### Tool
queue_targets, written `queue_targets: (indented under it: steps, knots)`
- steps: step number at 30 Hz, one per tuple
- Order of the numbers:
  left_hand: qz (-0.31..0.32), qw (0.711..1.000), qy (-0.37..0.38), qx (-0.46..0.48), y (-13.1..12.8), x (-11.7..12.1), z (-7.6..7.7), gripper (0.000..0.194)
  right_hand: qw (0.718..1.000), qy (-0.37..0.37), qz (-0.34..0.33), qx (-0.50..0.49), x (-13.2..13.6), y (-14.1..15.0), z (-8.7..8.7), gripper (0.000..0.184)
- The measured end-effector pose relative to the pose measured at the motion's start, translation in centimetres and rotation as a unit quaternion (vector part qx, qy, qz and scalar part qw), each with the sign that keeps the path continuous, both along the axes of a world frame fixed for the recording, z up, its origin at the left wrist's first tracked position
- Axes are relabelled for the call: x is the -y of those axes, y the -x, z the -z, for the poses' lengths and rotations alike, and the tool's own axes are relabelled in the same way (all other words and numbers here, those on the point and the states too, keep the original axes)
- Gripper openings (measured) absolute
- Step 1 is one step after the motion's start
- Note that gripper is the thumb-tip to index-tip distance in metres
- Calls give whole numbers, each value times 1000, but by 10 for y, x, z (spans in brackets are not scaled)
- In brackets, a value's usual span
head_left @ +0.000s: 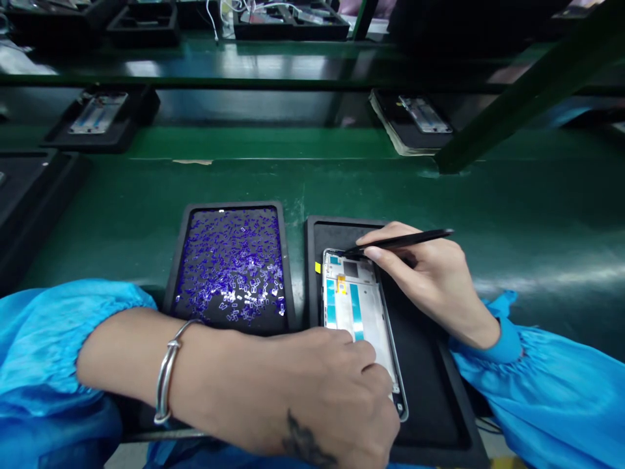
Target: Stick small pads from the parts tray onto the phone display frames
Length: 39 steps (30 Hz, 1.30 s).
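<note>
A phone mid-frame (378, 312), silver with teal strips and a small yellow piece, lies in a black foam tray (430, 384). My left hand (293, 391) rests across its lower part with the knuckles bent, gripping the frame; the fingertips are hidden beneath the hand. Black tweezers (405, 240) are pinched between the thumb and fingers of my right hand (430, 280). Their tips touch or hover just over the frame's upper left end, and any part between them is too small to make out.
Left of the frame, a black tray (180, 260) holds a scatter of tiny purple-edged clear pieces (229, 260). Farther back, more phone frames (99, 113) (426, 115) lie on black trays. A green post (488, 117) slants down at the right onto the green bench (234, 179).
</note>
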<state>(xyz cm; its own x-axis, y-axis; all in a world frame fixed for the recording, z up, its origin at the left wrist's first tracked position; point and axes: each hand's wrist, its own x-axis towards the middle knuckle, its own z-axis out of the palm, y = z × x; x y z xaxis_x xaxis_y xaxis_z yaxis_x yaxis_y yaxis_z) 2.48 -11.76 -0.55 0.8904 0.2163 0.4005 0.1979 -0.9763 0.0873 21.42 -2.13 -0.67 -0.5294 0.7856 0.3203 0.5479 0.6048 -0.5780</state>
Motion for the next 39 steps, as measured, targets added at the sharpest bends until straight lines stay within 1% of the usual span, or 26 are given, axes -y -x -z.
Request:
queue_targets:
  steps: [5, 11, 17, 28, 30, 35, 39]
  knots:
    - [-3, 1000, 12, -1, 1, 0, 0, 15, 1000, 2, 7, 2, 0, 1, 1, 13]
    - [5, 1000, 16, -2, 1, -2, -1, 18, 1000, -9, -13, 3, 1, 1, 1, 11]
    - [5, 1000, 6, 6, 0, -2, -2, 16, 1000, -5, 5, -2, 1, 1, 1, 11]
    - [22, 1000, 16, -14, 1, -3, -4, 17, 999, -27, -25, 4, 1, 1, -1, 11]
    - [23, 999, 16, -21, 2, -3, -5, 18, 1000, -24, -13, 2, 1, 0, 0, 10]
    - [23, 999, 21, -19, 1, -3, -6, 19, 999, 7, 53, -11, 2, 3, 2, 11]
    - [19, 999, 25, -15, 1, -3, -6, 21, 997, 30, 68, -27, 3, 7, 2, 13]
